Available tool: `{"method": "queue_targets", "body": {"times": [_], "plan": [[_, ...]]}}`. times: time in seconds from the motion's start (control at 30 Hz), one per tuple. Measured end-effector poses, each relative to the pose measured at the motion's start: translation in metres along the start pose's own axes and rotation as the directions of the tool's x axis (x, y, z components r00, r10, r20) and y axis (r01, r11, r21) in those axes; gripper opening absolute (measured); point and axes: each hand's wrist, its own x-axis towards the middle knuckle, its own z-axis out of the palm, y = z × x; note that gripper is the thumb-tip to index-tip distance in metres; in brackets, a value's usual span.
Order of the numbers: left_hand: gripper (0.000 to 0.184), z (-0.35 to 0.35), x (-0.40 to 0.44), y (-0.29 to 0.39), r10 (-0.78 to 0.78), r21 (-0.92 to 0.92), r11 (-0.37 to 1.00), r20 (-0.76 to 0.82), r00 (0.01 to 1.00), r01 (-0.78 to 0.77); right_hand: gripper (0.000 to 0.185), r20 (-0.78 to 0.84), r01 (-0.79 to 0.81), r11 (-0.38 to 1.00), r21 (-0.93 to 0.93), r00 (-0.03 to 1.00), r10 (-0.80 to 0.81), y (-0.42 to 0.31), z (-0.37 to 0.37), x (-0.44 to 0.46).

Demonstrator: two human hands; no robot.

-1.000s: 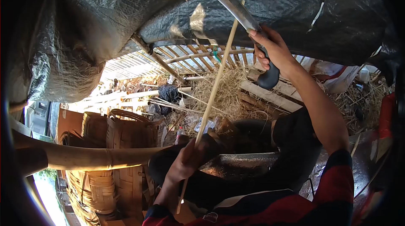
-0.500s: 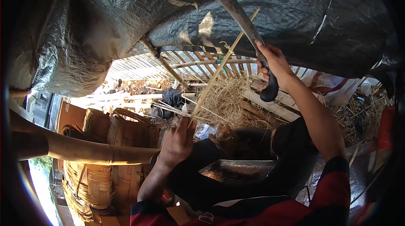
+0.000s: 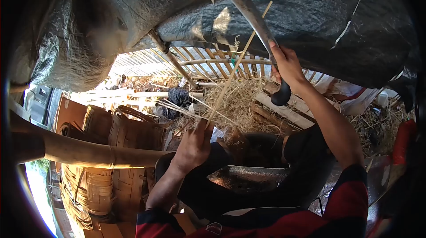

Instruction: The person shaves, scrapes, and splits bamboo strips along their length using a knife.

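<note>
My left hand [image 3: 193, 145] is closing tightly around the lower end of a long, narrow, straw-coloured strip of wood or bamboo [image 3: 231, 78], down at 7 o'clock. Over at 2 o'clock, my right hand [image 3: 288, 65] is gripping a broad, grey steel machete with a hooked black handle [image 3: 250, 11], and its thumb is lying along the base of the blade!

From this remote seat I'm following the strip as it's slanting up past the middle of the view, its free tip pointing to 1 o'clock. The machete is leaning the other way, its end reaching towards 12, and the blade is crossing in front of the strip; whether steel is touching it, I can't tell. The butt of the handle is curling below my right fist.

Around the work, a shiny black plastic sheet [image 3: 324, 20] is hanging from 11 round to 2 o'clock, and a slatted bamboo fence [image 3: 208, 58] is showing under it at 12. A heap of pale, tangled straw [image 3: 244, 96] is lying just beyond the strip, towards 3, with flat, whitish planks [image 3: 284, 110] resting beside it. At 8 o'clock, a thick, yellow-brown bamboo pole [image 3: 97, 155] is passing in front of tall, woven brown baskets [image 3: 91, 189].
</note>
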Motion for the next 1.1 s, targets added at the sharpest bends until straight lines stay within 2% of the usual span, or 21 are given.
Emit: {"method": "queue_targets", "body": {"times": [0.07,0.13,0.17,0.23,0.27,0.33,0.37,0.4,0.43,0.47,0.57,0.67,0.73,0.77,0.8,0.83,0.87,0.93,1.0,1.07,1.1], "plan": [[0.016,0.001,0.002,0.002,-0.032,-0.021,0.999,0.018,0.999,0.032,0.058,0.175,-0.019,0.970,-0.244,0.982,0.063,0.006,0.008,-0.017],[0.014,-0.003,-0.003,0.000,-0.110,0.070,0.992,0.119,0.987,0.102,0.060,0.264,0.099,0.920,-0.381,0.965,0.006,0.011,0.020,-0.026],[0.014,-0.003,-0.005,-0.002,-0.108,0.072,0.992,0.130,0.986,0.099,0.060,0.261,0.098,0.936,-0.339,0.965,-0.006,0.011,0.020,-0.018],[0.014,-0.004,-0.016,-0.007,0.131,0.297,0.943,0.095,0.987,-0.154,0.060,0.221,0.110,0.966,-0.233,0.974,-0.058,0.007,0.019,-0.004],[0.014,-0.003,-0.016,-0.007,0.120,0.301,0.943,0.088,0.989,-0.141,0.055,0.136,-0.034,0.986,-0.162,0.989,0.057,-0.002,0.016,-0.005],[0.014,0.003,-0.014,-0.002,-0.050,0.004,0.999,0.025,0.998,0.050,0.050,0.096,-0.071,0.997,-0.033,0.993,0.073,0.004,0.022,-0.006],[0.013,0.000,-0.010,0.003,-0.171,-0.014,0.985,0.067,0.983,0.173,0.051,0.155,-0.083,0.991,-0.101,0.983,0.098,0.003,0.025,-0.013],[0.013,0.001,-0.008,0.002,-0.166,-0.018,0.986,0.064,0.984,0.167,0.053,0.206,-0.093,0.982,-0.166,0.970,0.127,0.003,0.029,-0.025],[0.011,0.000,-0.009,0.001,-0.154,-0.004,0.988,0.063,0.986,0.155,0.056,0.307,0.007,0.942,-0.335,0.946,0.102,0.012,0.034,-0.031],[0.010,0.000,-0.010,0.000,-0.147,0.011,0.989,0.062,0.987,0.146,0.057,0.328,0.069,0.907,-0.415,0.942,0.078,0.016,0.039,-0.032],[0.010,-0.002,-0.017,-0.004,-0.188,0.012,0.982,0.066,0.980,0.188,0.057,0.264,0.025,0.939,-0.344,0.962,0.071,0.004,0.035,-0.020],[0.010,0.001,-0.018,-0.001,-0.191,-0.067,0.979,0.045,0.981,0.194,0.057,0.145,-0.123,0.989,-0.084,0.980,0.135,0.008,0.034,-0.008],[0.009,0.002,-0.012,0.000,-0.203,-0.071,0.976,0.069,0.977,0.207,0.058,0.253,-0.087,0.941,-0.327,0.951,0.176,0.012,0.044,-0.031],[0.009,0.003,-0.010,0.003,-0.214,-0.077,0.972,0.104,0.971,0.223,0.058,0.363,0.089,0.928,-0.361,0.930,0.052,0.013,0.051,-0.049],[0.009,0.004,-0.009,0.004,-0.211,-0.081,0.972,0.107,0.972,0.220,0.057,0.326,0.132,0.914,-0.385,0.945,0.000,0.015,0.054,-0.048],[0.010,0.002,-0.009,0.003,-0.142,-0.014,0.990,0.060,0.988,0.143,0.057,0.288,0.172,0.895,-0.411,0.956,-0.052,0.013,0.056,-0.047],[0.010,0.000,-0.013,0.004,-0.079,0.056,0.995,0.018,0.997,0.078,0.057,0.332,-0.002,0.922,-0.388,0.933,0.142,0.006,0.053,-0.040],[0.010,0.001,-0.019,0.001,-0.134,0.018,0.991,0.013,0.991,0.133,0.055,0.236,-0.073,0.988,-0.133,0.966,0.103,0.003,0.047,-0.029],[0.010,0.003,-0.021,0.003,-0.184,-0.029,0.982,0.015,0.983,0.184,0.055,0.171,-0.126,0.991,-0.049,0.976,0.132,0.006,0.046,-0.027],[0.010,0.005,-0.011,0.005,-0.217,-0.089,0.971,0.050,0.975,0.221,0.056,0.278,-0.106,0.963,-0.248,0.945,0.175,0.012,0.056,-0.049],[0.010,0.006,-0.011,0.005,-0.215,-0.091,0.972,0.049,0.975,0.219,0.057,0.412,0.063,0.930,-0.363,0.906,0.099,0.013,0.061,-0.061]]}}
